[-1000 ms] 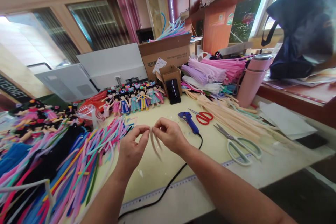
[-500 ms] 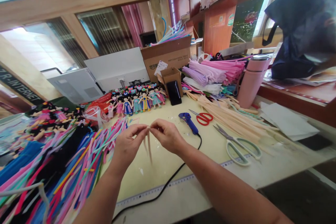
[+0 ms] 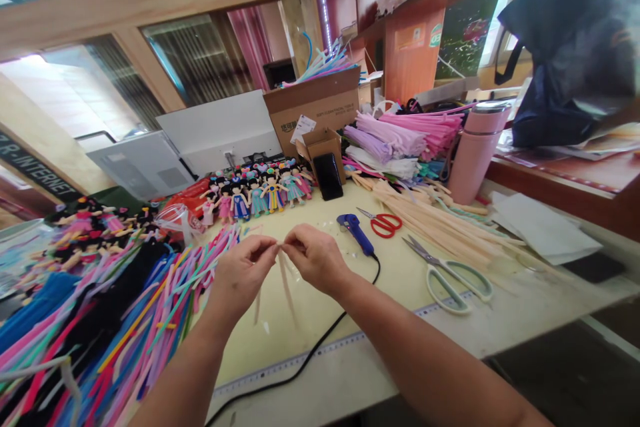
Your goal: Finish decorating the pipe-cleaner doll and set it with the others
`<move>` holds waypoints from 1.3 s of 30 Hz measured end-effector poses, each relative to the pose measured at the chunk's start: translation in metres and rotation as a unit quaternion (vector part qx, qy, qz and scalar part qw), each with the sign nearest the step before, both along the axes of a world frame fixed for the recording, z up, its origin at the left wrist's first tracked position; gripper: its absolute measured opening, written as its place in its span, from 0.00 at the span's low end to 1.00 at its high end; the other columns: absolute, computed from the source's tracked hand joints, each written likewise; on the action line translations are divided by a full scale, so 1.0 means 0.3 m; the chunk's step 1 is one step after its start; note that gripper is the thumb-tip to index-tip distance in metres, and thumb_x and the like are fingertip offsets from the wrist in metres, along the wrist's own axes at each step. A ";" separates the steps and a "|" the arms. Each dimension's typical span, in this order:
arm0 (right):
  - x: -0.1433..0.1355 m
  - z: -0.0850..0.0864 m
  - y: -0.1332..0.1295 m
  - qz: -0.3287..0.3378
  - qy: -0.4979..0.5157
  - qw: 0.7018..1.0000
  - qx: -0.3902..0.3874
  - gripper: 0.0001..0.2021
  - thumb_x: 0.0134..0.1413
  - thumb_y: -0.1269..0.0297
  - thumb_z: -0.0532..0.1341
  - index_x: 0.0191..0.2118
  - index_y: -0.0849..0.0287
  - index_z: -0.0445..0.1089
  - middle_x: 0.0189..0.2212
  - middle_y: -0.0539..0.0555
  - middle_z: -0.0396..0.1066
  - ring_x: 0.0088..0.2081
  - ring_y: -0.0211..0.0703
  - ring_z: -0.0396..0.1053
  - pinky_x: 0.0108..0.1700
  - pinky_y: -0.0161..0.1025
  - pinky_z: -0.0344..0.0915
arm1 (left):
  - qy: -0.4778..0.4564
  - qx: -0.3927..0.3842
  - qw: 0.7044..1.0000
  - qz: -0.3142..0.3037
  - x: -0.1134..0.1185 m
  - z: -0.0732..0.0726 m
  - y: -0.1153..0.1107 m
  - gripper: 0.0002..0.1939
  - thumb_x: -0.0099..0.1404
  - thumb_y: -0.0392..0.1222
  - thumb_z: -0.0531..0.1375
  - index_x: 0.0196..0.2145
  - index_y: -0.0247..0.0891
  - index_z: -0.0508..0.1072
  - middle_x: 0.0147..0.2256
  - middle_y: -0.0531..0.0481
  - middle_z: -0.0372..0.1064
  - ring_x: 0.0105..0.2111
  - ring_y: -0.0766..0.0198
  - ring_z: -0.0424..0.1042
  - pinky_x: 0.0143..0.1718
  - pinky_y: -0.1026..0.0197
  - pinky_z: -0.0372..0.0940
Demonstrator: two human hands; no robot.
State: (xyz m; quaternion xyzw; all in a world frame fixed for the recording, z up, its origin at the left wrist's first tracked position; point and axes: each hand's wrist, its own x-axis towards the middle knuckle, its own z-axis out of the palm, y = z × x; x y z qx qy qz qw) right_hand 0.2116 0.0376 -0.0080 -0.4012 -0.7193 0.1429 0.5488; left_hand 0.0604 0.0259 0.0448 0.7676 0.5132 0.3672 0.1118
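Note:
Over the middle of the pale yellow table mat (image 3: 245, 347), my two hands meet fingertip to fingertip. My left hand (image 3: 245, 273) pinches a beige pipe cleaner (image 3: 287, 287) between thumb and forefinger. Close against it, my right hand (image 3: 317, 260) pinches the same pipe cleaner. Its thin ends hang below the fingers, spread apart and slightly blurred; the pinched part is mostly hidden. Right of my hands lie a blue glue gun (image 3: 357, 232) with a black cord, red-handled scissors (image 3: 384, 223) and larger scissors with pale green and white handles (image 3: 447, 273).
Colourful pipe cleaners (image 3: 165, 307) heap at the left, with beige ones (image 3: 430, 220) at the right. Small dolls (image 3: 270, 190) stand in rows at the back, near a phone (image 3: 327, 177) leaning on a cardboard box. A pink thermos (image 3: 477, 153) and a ruler (image 3: 300, 360) are also here.
The hanging ends of the pipe cleaner have swung further apart. Both hands stay pinched together at nearly the same place, and the view has shifted slightly.

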 end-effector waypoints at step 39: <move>-0.025 -0.032 0.048 0.144 0.214 0.942 -0.214 0.08 0.46 0.60 0.65 0.28 0.61 0.71 0.19 0.46 0.65 0.21 0.32 0.59 0.23 0.31 0.56 | -0.098 -0.152 0.983 -0.033 -0.027 -0.035 0.058 0.13 0.54 0.51 0.62 0.27 0.37 0.74 0.23 0.52 0.73 0.25 0.63 0.71 0.29 0.62 0.64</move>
